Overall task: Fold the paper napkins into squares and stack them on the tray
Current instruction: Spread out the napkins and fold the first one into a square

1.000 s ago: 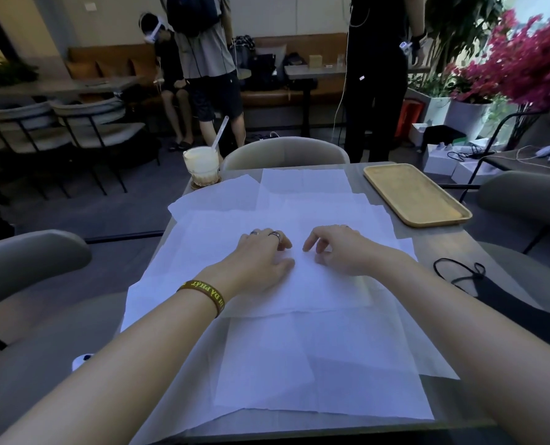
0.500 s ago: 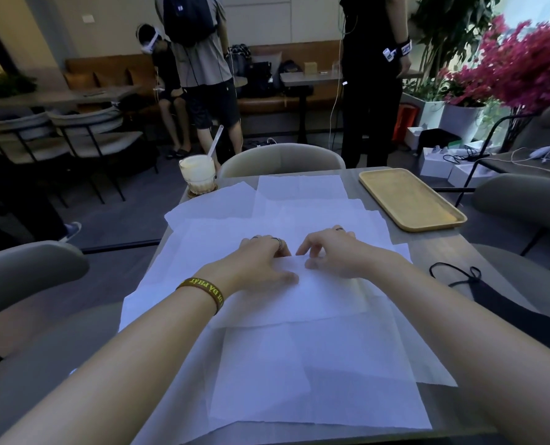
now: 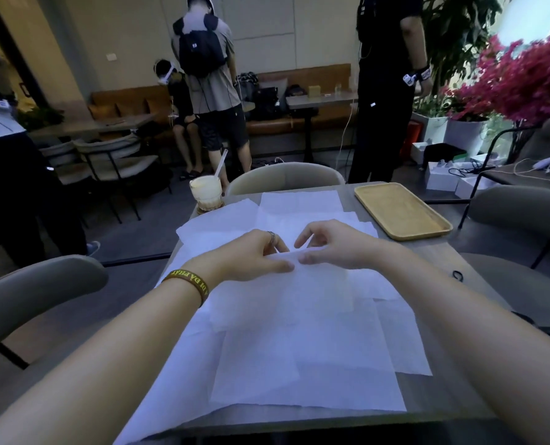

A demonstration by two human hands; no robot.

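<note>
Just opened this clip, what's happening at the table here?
A person works at a table covered with overlapping unfolded paper napkins. Their left hand and right hand both pinch the far edge of the top napkin near its middle, apparently starting a fold. The wooden tray at the far right holds no folded napkins yet. A drink stands at the far left corner.

napkins (image 3: 286, 332): thin matt white paper (faintly textured) | tray (image 3: 402, 211): smooth pale wood | table (image 3: 440, 261): matt grey

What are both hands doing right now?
Left hand: pinches the far edge of the top napkin.
Right hand: pinches the same edge.
</note>
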